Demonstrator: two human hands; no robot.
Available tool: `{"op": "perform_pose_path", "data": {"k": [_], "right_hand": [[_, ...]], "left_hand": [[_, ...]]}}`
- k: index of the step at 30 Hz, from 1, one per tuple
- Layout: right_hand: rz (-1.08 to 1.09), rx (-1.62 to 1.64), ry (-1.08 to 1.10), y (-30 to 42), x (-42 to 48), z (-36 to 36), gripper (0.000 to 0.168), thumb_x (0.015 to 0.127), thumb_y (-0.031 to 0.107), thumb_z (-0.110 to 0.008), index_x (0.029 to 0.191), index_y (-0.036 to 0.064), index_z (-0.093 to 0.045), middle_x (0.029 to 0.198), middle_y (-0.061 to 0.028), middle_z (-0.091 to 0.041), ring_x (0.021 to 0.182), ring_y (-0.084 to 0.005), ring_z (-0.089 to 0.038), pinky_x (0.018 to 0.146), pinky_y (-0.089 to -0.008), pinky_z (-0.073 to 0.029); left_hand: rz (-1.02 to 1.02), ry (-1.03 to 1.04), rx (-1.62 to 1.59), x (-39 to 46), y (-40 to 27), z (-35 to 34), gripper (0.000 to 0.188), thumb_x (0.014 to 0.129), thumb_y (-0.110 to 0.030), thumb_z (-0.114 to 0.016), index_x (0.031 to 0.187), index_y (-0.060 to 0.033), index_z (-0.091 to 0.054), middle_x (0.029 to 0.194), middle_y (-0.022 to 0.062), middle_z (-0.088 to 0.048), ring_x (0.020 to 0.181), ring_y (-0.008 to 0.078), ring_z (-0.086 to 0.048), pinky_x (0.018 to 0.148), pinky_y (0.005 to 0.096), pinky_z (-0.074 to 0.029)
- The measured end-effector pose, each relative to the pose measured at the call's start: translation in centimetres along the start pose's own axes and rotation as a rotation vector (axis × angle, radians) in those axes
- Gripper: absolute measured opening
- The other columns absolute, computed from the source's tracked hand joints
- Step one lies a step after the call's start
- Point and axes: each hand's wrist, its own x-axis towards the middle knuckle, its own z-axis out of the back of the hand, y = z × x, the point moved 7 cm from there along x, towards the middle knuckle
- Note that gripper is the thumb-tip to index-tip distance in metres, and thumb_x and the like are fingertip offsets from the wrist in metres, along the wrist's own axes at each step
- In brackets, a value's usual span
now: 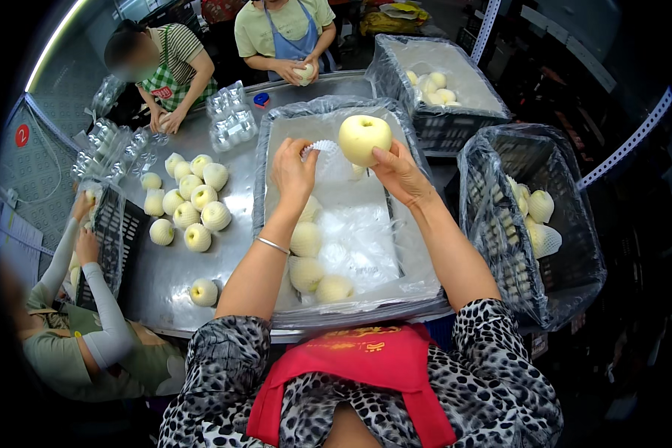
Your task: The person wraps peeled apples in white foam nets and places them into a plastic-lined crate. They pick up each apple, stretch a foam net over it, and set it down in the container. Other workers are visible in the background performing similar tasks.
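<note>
My right hand (400, 176) holds a bare pale yellow apple (365, 140), stem hollow up, above the far part of a plastic-lined crate (420, 291). To its left, my left hand (295, 171) pinches the edge of a white foam net sleeve (327, 159) between thumb and fingers; the sleeve stands apart from the apple. Below my hands, several net-wrapped fruits (306, 239) lie along the crate's left side, beside clear plastic film (358, 241). More fruits in foam nets (203, 197) stand grouped on the metal table (162, 280) left of the crate, with a single one (204, 292) nearer me.
Clear plastic trays (232, 117) and a blue tape roll (261, 100) lie on the table's far side. Lined crates with fruit stand at the far right (459, 115) and right (587, 246). Co-workers' hands are at the far edge (296, 73), far left (170, 120) and left crate (87, 241).
</note>
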Motion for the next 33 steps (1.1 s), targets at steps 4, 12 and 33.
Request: {"op": "perform_pose_path", "data": {"k": [4, 12, 33], "right_hand": [[-0.06, -0.156, 0.055, -1.0, 0.1, -0.9, 0.068, 0.087, 0.035, -0.082, 0.141, 0.003, -0.056, 0.134, -0.0058, -0.063, 0.129, -0.0168, -0.054, 0.114, -0.0364, -0.037], [-0.137, -0.337, 0.075, -2.6, 0.4, -1.6, 0.068, 0.082, 0.036, -0.087, 0.135, 0.002, -0.06, 0.129, -0.0063, -0.064, 0.121, -0.0176, -0.059, 0.108, -0.0361, -0.045], [-0.254, -0.277, 0.087, -3.5, 0.0, -1.7, 0.072, 0.085, 0.044, -0.082, 0.137, 0.0, -0.059, 0.128, -0.0097, -0.064, 0.119, -0.0178, -0.059, 0.107, -0.0344, -0.043]], "left_hand": [[0.074, 0.011, 0.08, -0.5, -0.1, -0.2, 0.01, 0.084, -0.013, -0.076, 0.093, -0.0122, -0.073, 0.081, 0.0084, -0.07, 0.078, 0.031, -0.069, 0.066, 0.045, -0.05], [0.069, 0.166, -0.515, 0.2, 1.1, -2.7, 0.016, 0.088, -0.005, -0.07, 0.103, -0.0068, -0.068, 0.084, 0.0054, -0.071, 0.075, 0.0194, -0.069, 0.064, 0.0332, -0.053], [0.474, 0.385, -1.014, -0.4, 1.8, -3.9, 0.012, 0.094, -0.012, -0.072, 0.099, -0.0053, -0.063, 0.085, 0.0008, -0.07, 0.073, 0.0104, -0.066, 0.061, 0.0257, -0.05]]}}
